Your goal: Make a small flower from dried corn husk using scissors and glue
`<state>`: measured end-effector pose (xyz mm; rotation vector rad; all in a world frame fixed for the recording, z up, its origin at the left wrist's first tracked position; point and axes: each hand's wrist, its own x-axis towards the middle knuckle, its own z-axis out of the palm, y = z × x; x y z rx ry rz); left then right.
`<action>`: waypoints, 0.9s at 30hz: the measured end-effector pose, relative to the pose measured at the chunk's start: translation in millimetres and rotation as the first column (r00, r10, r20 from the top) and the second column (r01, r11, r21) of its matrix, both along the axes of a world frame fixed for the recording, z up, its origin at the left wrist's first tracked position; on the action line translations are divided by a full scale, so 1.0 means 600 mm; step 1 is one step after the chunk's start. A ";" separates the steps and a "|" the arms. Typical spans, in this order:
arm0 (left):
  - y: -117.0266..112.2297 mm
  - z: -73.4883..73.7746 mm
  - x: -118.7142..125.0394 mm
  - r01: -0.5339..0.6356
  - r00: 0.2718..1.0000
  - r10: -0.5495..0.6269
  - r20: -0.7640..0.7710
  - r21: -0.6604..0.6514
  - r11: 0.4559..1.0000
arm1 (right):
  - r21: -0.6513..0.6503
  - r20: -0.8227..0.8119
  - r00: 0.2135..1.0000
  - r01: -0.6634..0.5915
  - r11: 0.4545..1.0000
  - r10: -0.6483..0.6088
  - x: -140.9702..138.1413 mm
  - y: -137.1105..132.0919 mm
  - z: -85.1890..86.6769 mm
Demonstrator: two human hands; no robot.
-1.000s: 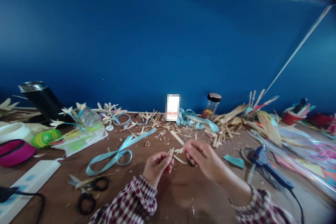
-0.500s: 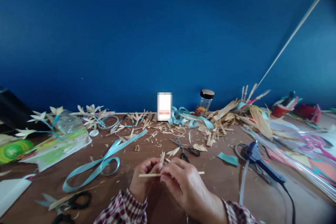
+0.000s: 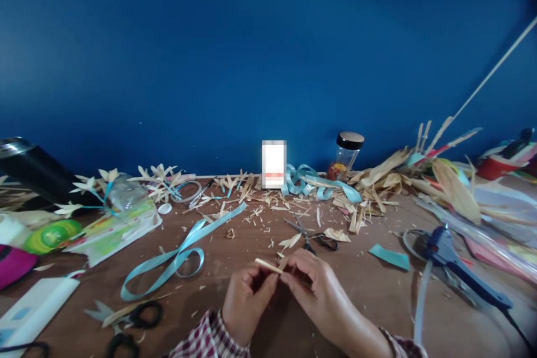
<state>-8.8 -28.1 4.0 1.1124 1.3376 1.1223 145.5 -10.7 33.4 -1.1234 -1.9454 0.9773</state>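
Low in the middle of the view, my left hand [image 3: 248, 301] and my right hand [image 3: 318, 291] meet over the brown table [image 3: 369, 296]. Both are closed in a pinch on a thin pale wooden stick [image 3: 268, 265], which pokes out up and to the left between the fingertips. A small pair of scissors [image 3: 312, 235] lies just beyond my right hand. Pale husk scraps [image 3: 289, 242] lie scattered close by.
A light blue ribbon [image 3: 180, 251] loops to the left, with black-handled scissors [image 3: 134, 319] near the front edge. A blue glue gun [image 3: 457, 263] lies right. A jar [image 3: 346, 163], a black flask [image 3: 29, 170], husk flowers [image 3: 159, 179] and husk piles [image 3: 390, 179] line the blue wall.
The stick was held level across both hands; now it tilts up to the left and shows only a short end. The hands have drawn closer together, and the view has shifted.
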 end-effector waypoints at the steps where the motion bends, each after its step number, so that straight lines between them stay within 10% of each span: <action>1: -0.001 0.002 0.001 0.006 1.000 -0.005 -0.027 0.005 1.000 | 0.004 0.008 1.000 -0.009 1.000 0.009 0.001 0.001 0.001; 10: -0.012 0.023 0.004 0.035 0.998 -0.034 -0.051 0.014 0.999 | 0.047 0.045 0.997 0.064 0.997 -0.066 0.002 0.005 0.000; 16: -0.010 0.023 -0.004 0.008 0.996 -0.002 0.091 -0.060 0.998 | 0.199 -0.033 0.932 0.360 0.912 -0.361 0.043 0.036 0.014; 22: 0.002 0.011 -0.010 -0.052 0.982 0.069 0.175 -0.099 0.994 | -0.022 -0.063 0.996 0.066 0.998 -0.067 0.014 0.010 0.018; 27: -0.010 0.017 -0.005 0.014 0.992 -0.008 -0.123 0.048 0.999 | -0.013 0.016 1.000 -0.022 1.000 0.022 -0.005 -0.005 0.011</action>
